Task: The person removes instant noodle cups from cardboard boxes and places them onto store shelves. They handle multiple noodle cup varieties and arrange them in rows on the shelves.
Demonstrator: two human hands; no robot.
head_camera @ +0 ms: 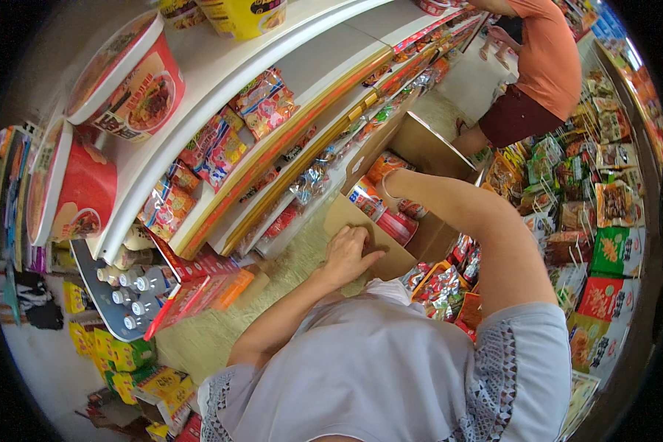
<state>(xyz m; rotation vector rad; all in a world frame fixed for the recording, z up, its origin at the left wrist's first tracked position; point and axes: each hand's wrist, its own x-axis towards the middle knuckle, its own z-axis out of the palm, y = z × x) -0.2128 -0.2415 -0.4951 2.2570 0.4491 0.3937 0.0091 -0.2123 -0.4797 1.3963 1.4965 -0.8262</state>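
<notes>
An open cardboard box (384, 232) stands on the floor in front of me, with instant noodle cups and tubs inside. My left hand (347, 251) rests on the box's near flap, fingers bent and thumb apart. My right arm reaches over into the box. Only the wrist end of my right hand (393, 179) shows, with a bangle; its fingers are hidden, so its hold cannot be made out. Close to it lie a red-and-white cup (396, 225), a blue-and-white cup (364, 194) and an orange pack (388, 164). Large red noodle tubs (135, 83) stand on the upper shelf at left.
White shelves (215, 72) with snack bags (215, 146) run along the left. Bottles stand on a tray (106, 315) beside a red display carton (190, 287). Hanging snack packs (613, 204) line the right. A person in an orange shirt (547, 61) is beyond the box.
</notes>
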